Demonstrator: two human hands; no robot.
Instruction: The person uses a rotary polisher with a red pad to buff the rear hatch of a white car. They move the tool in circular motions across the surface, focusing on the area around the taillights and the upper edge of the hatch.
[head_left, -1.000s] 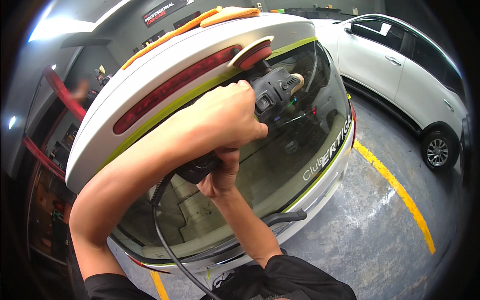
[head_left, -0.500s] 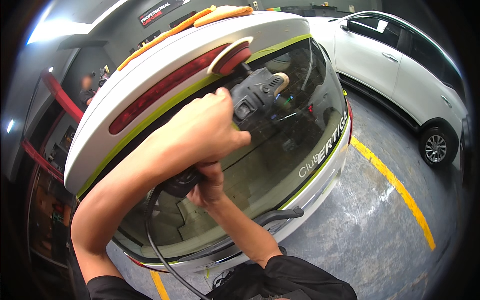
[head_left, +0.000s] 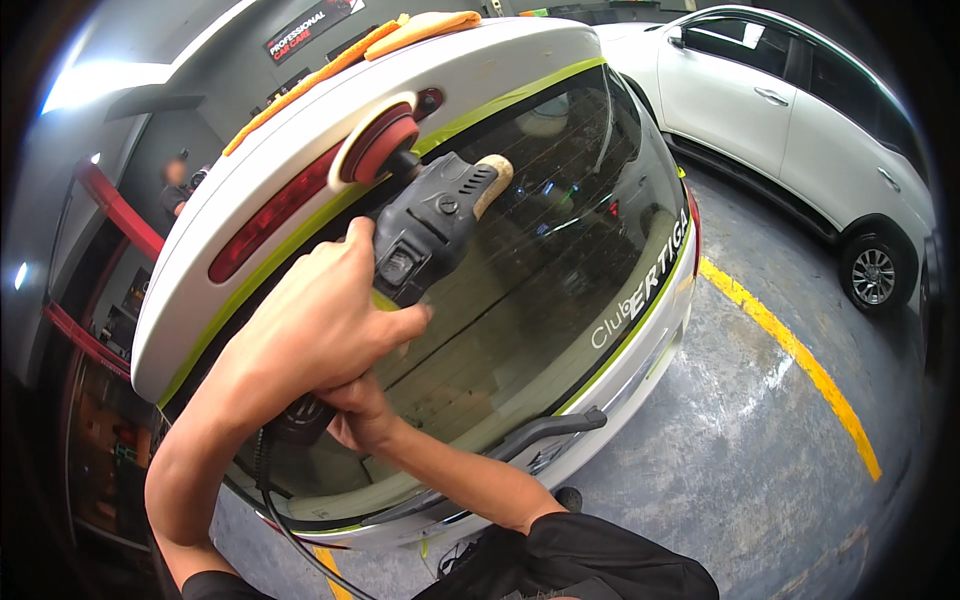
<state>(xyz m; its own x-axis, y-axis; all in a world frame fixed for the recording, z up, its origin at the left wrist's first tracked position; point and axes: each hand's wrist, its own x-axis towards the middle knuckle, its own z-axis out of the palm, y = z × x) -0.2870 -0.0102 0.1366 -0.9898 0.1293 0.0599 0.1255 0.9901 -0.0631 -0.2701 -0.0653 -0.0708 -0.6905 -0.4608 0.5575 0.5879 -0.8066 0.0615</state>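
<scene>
likely buffing by the brake light [head_left: 275, 220]: left hand [head_left: 315, 310], right hand [head_left: 365, 412] wrapped round the polisher [head_left: 435, 225] (fingers partly hidden); next needs a level pad [head_left: 378, 150].

Left side was pretty gloomy, while the ceiling light [head_left: 110, 82] up there was totally blown out. The floor [head_left: 700, 430] had milky glare between the white car's [head_left: 520, 62] right edge and the yellow line [head_left: 797, 350], which the fisheye bent. Rear window [head_left: 480, 350] caught colored glints, corners went black, and the background person's [head_left: 173, 197] head was blurry.
</scene>
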